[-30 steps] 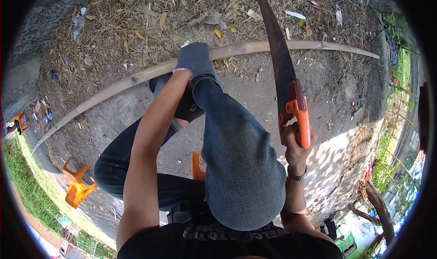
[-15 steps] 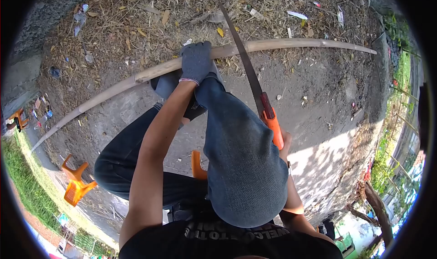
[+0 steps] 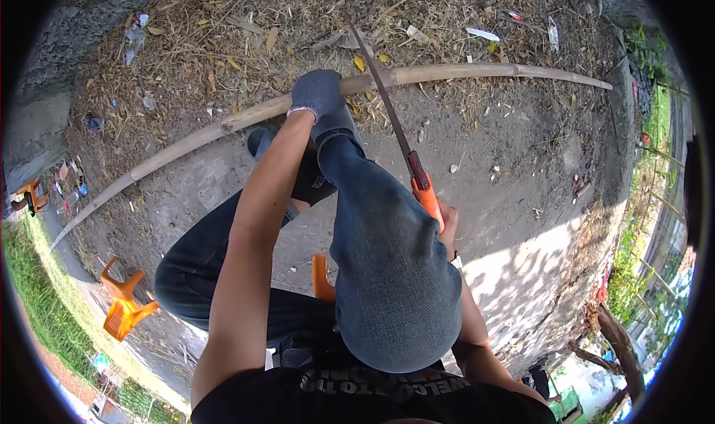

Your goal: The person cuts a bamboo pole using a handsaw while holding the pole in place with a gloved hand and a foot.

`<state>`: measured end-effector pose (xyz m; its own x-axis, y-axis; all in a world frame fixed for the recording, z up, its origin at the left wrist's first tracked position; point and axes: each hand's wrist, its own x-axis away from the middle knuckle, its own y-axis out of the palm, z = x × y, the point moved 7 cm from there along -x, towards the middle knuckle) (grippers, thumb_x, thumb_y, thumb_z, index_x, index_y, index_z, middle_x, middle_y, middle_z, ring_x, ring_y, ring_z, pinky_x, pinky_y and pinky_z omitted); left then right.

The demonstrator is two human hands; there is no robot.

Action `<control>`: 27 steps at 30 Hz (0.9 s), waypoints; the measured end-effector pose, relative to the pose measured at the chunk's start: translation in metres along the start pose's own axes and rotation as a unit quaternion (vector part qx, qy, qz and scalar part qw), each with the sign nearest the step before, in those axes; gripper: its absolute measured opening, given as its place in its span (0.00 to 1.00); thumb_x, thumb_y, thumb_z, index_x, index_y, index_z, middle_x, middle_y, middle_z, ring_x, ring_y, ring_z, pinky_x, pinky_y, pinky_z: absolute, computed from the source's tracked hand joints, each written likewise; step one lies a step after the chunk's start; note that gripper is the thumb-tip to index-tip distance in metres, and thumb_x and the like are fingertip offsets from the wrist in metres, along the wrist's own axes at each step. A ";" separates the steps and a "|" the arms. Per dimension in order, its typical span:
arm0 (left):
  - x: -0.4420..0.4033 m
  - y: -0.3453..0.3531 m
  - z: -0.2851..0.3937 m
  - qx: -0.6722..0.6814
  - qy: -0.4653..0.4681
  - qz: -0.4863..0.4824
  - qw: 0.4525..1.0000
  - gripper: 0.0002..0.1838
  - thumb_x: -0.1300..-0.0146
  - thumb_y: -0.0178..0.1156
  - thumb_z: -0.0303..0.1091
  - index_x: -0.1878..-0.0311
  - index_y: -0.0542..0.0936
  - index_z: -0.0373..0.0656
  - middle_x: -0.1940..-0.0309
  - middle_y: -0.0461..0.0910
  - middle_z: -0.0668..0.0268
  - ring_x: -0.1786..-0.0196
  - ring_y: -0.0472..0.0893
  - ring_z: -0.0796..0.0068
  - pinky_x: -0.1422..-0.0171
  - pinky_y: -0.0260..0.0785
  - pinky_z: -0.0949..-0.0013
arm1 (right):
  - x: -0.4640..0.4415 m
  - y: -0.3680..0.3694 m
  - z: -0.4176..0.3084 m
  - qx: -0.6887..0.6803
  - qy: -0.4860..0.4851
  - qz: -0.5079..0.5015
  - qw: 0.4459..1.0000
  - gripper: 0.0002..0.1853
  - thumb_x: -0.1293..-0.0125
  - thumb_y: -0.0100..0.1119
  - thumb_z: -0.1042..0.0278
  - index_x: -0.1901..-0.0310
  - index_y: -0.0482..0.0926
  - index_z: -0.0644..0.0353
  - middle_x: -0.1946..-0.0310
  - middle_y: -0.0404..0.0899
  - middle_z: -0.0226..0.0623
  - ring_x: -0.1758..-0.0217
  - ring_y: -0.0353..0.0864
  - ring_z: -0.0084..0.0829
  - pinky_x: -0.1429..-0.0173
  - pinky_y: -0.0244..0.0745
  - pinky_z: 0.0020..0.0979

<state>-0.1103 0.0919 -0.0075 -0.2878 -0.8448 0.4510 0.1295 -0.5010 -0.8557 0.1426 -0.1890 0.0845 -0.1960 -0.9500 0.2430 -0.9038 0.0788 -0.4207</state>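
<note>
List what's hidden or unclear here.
Head view:
Section of pale bamboo pole: covered by the grey-gloved left hand.
Fingers of the bare right hand: mostly hidden by the orange plastic handle.
Whether the dark metal blade touches the pole: unclear, seen nearly edge-on.
Orange plastic piece: partly behind the blue denim-clad right knee.
White lettering on the black shirt: interrupted by that knee.

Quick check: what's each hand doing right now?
Left hand: gloved, closed on the bamboo pole.
Right hand: closed on the orange saw handle, partly hidden.
</note>
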 end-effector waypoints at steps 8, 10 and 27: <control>-0.008 -0.001 -0.003 0.002 -0.016 -0.039 0.999 0.20 0.43 0.70 0.40 0.48 0.91 0.45 0.48 0.90 0.51 0.44 0.89 0.49 0.36 0.82 0.50 | 0.038 -0.013 0.016 -0.042 0.050 -0.029 0.997 0.05 0.44 0.68 0.74 0.69 0.79 0.61 0.82 0.73 0.31 0.81 0.75 0.26 0.68 0.73 0.30; -0.006 0.003 -0.004 0.003 -0.022 -0.047 0.999 0.20 0.43 0.70 0.41 0.48 0.91 0.44 0.48 0.90 0.51 0.44 0.89 0.49 0.36 0.82 0.51 | 0.042 -0.017 0.011 -0.048 0.061 -0.022 0.997 0.06 0.45 0.68 0.74 0.69 0.79 0.61 0.82 0.74 0.30 0.81 0.75 0.23 0.69 0.72 0.28; -0.003 0.001 -0.002 0.006 -0.011 -0.042 0.999 0.19 0.40 0.68 0.42 0.49 0.90 0.45 0.50 0.90 0.49 0.45 0.89 0.46 0.37 0.81 0.48 | 0.042 -0.005 -0.006 0.004 -0.025 -0.007 1.000 0.12 0.47 0.69 0.71 0.60 0.84 0.64 0.80 0.74 0.36 0.80 0.75 0.29 0.67 0.73 0.30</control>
<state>-0.1109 0.0946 -0.0104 -0.2765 -0.8033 0.5274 0.1166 -0.5728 -0.8114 0.1363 -0.2280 0.1019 -0.1636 -0.9651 0.2047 -0.9029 0.0629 -0.4252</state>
